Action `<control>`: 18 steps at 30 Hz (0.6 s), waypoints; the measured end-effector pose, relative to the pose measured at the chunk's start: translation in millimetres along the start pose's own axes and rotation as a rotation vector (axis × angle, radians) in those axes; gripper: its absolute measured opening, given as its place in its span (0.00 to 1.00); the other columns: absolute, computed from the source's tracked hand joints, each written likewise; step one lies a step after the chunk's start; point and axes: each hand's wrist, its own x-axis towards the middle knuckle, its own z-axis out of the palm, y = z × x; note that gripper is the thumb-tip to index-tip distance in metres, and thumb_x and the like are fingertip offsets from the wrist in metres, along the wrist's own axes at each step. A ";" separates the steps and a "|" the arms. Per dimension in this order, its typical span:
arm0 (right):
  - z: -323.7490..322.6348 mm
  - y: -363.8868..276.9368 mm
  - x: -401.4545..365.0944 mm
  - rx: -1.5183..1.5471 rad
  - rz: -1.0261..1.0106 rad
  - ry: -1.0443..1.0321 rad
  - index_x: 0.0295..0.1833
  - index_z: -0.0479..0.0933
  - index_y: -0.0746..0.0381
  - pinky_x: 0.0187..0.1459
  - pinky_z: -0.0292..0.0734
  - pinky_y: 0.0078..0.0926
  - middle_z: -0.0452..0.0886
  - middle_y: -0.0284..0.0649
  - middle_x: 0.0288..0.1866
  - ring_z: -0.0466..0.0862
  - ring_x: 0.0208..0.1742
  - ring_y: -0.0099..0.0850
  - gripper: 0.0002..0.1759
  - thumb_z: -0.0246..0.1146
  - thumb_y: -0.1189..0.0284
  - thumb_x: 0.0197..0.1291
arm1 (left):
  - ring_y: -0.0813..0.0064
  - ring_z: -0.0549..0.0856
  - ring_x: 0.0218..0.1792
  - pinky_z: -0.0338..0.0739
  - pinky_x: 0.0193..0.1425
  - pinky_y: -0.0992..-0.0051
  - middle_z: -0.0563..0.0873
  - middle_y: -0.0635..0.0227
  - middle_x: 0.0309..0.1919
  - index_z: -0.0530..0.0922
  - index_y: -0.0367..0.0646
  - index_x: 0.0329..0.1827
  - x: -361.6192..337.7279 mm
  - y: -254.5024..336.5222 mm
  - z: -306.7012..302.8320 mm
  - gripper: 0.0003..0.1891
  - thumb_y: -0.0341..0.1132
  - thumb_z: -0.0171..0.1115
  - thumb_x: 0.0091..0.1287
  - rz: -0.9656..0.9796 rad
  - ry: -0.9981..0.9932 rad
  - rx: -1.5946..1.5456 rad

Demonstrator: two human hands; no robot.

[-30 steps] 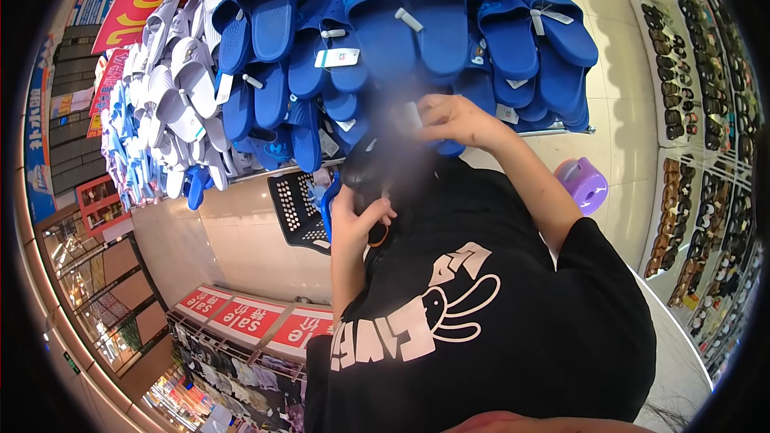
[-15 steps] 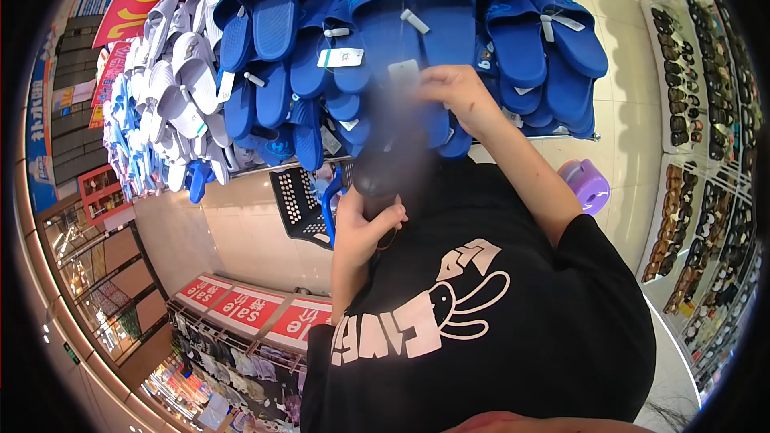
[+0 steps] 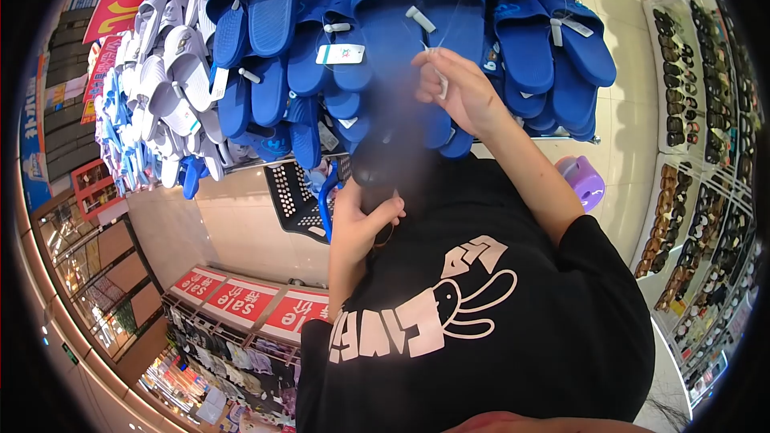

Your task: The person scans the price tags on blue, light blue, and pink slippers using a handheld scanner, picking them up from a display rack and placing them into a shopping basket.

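Observation:
My left hand (image 3: 362,218) is closed around a dark, rounded object (image 3: 375,164), partly blurred by a grey smear over the middle of the view; I cannot tell what it is. My right hand (image 3: 467,95) is raised in front of the hanging blue slippers (image 3: 389,12). Its thumb and fingers are pinched, with a small white tag (image 3: 443,87) showing between them. A thin clear thread runs up from the fingertips towards the slippers. Just above this hand, a white plastic fastener (image 3: 419,18) joins the nearest pair. Another white tag (image 3: 340,54) hangs to the left.
White slippers (image 3: 172,84) hang at the left of the rack. Below them is a black perforated basket (image 3: 293,200) with a blue handle. A purple stool (image 3: 584,183) stands at right, before shelves of sunglasses (image 3: 678,232). Red sale signs (image 3: 241,301) line a display at lower left.
My right hand has drawn the white tag slightly right and down, curling its fingers round it. My left hand keeps its hold on the dark object. The view has shifted a little.

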 end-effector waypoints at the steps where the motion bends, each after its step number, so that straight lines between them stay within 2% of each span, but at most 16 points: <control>1: 0.7 -2.0 -1.4 -0.001 -0.006 -0.019 0.51 0.75 0.67 0.40 0.69 0.26 0.66 0.29 0.30 0.67 0.30 0.23 0.16 0.58 0.64 0.71 | 0.78 0.82 0.28 0.76 0.33 0.80 0.82 0.64 0.30 0.74 0.33 0.53 0.2 1.6 1.3 0.18 0.25 0.66 0.60 -0.002 -0.007 0.001; 3: 1.7 -5.7 -3.9 -0.005 -0.019 -0.033 0.49 0.77 0.66 0.37 0.68 0.26 0.63 0.28 0.28 0.64 0.28 0.23 0.15 0.58 0.64 0.71 | 0.81 0.80 0.27 0.73 0.32 0.81 0.82 0.67 0.29 0.74 0.34 0.52 1.1 4.9 4.4 0.18 0.27 0.67 0.60 -0.021 0.003 0.092; 5: 3.9 -6.9 -6.1 0.019 0.032 -0.060 0.51 0.76 0.66 0.39 0.69 0.26 0.71 0.30 0.31 0.70 0.31 0.24 0.22 0.55 0.55 0.73 | 0.82 0.79 0.26 0.72 0.32 0.81 0.81 0.69 0.28 0.74 0.34 0.52 2.6 8.3 6.9 0.18 0.28 0.67 0.60 -0.030 -0.022 0.128; 6: 6.2 -6.6 -5.5 0.019 0.029 -0.057 0.51 0.76 0.66 0.39 0.69 0.26 0.71 0.30 0.31 0.70 0.31 0.24 0.22 0.55 0.55 0.73 | 0.83 0.79 0.26 0.71 0.31 0.81 0.81 0.70 0.27 0.74 0.35 0.51 2.7 9.7 7.9 0.18 0.29 0.67 0.60 -0.037 -0.038 0.162; 8: 11.3 -4.4 -3.3 0.041 -0.002 -0.021 0.53 0.77 0.66 0.45 0.76 0.29 0.80 0.36 0.40 0.80 0.40 0.28 0.25 0.51 0.53 0.75 | 0.84 0.78 0.25 0.71 0.31 0.81 0.81 0.71 0.26 0.75 0.35 0.51 3.8 12.3 9.3 0.17 0.29 0.67 0.61 -0.030 -0.056 0.182; 9: 11.3 -3.6 -2.8 0.042 -0.003 -0.020 0.53 0.77 0.66 0.45 0.76 0.29 0.80 0.36 0.40 0.80 0.40 0.28 0.25 0.51 0.53 0.75 | 0.84 0.77 0.25 0.70 0.31 0.81 0.81 0.72 0.26 0.75 0.35 0.51 4.2 13.2 9.7 0.17 0.30 0.66 0.61 -0.022 -0.070 0.201; 11: 10.5 -3.7 0.1 -0.062 -0.034 -0.069 0.57 0.76 0.68 0.55 0.78 0.33 0.83 0.43 0.51 0.84 0.52 0.33 0.27 0.48 0.54 0.77 | 0.84 0.77 0.25 0.70 0.31 0.81 0.81 0.72 0.25 0.75 0.34 0.50 5.0 14.2 10.2 0.17 0.30 0.67 0.61 -0.017 -0.065 0.213; 14: 8.0 -2.1 3.1 -0.164 -0.055 -0.139 0.59 0.76 0.69 0.58 0.77 0.34 0.83 0.44 0.53 0.83 0.55 0.34 0.28 0.48 0.54 0.77 | 0.84 0.77 0.25 0.70 0.31 0.80 0.81 0.72 0.26 0.75 0.34 0.51 5.6 18.8 11.4 0.17 0.30 0.67 0.61 -0.023 -0.056 0.239; 15: 11.6 -2.3 3.1 -0.164 -0.059 -0.138 0.59 0.76 0.69 0.58 0.77 0.34 0.83 0.44 0.53 0.83 0.55 0.34 0.28 0.48 0.54 0.77 | 0.83 0.77 0.26 0.70 0.32 0.79 0.81 0.71 0.26 0.75 0.33 0.51 6.2 20.1 11.3 0.18 0.31 0.67 0.61 -0.035 -0.052 0.251; 17: 21.0 -3.2 1.8 -0.230 -0.085 -0.088 0.53 0.80 0.68 0.53 0.78 0.30 0.85 0.43 0.44 0.84 0.46 0.32 0.28 0.54 0.52 0.72 | 0.82 0.77 0.27 0.71 0.33 0.78 0.81 0.70 0.27 0.75 0.33 0.51 7.2 17.3 8.9 0.18 0.31 0.67 0.61 -0.017 -0.057 0.269; 18: 21.3 -3.0 2.1 -0.232 -0.087 -0.087 0.53 0.80 0.68 0.53 0.78 0.30 0.85 0.43 0.44 0.84 0.46 0.32 0.28 0.54 0.52 0.72 | 0.80 0.77 0.28 0.71 0.34 0.76 0.81 0.69 0.28 0.75 0.33 0.52 8.1 16.3 7.9 0.19 0.32 0.68 0.61 0.001 -0.059 0.283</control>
